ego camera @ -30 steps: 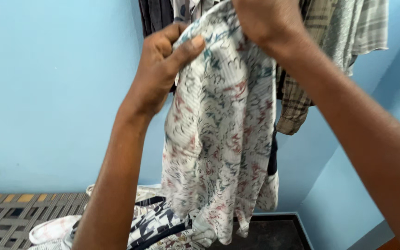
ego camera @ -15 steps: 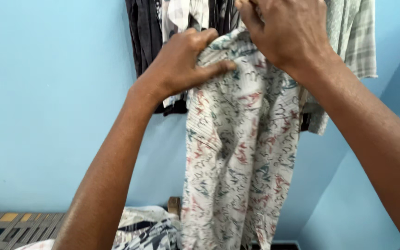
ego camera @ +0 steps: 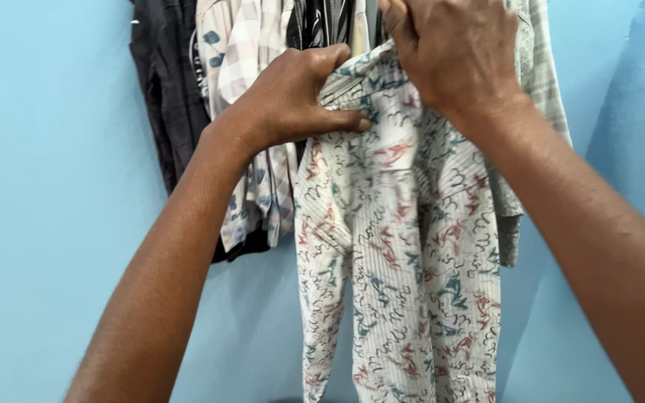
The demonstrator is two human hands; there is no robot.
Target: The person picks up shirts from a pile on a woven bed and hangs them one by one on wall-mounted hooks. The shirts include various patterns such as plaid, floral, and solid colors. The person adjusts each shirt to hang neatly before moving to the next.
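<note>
Both hands up against light blue wall. Left hand and right hand each clench the printed white shirt top, hanging among other hung clothes.

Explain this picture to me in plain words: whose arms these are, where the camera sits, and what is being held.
There is no machine here. The picture comes from a camera worn on a person's head, so the two bare arms reaching up from the bottom edge are that person's own.

The left hand pinches the top of a white patterned shirt, which has red and teal squiggles on it. The right hand grips the same shirt at its top edge, beside the left. The shirt hangs straight down from both hands, in front of a light blue wall.

Behind the hands, more clothes hang on that wall: a dark garment at the left, a pale checked shirt next to it, and a grey-green plaid shirt at the right. What they hang from is out of view above the frame. No table or floor shows.
</note>
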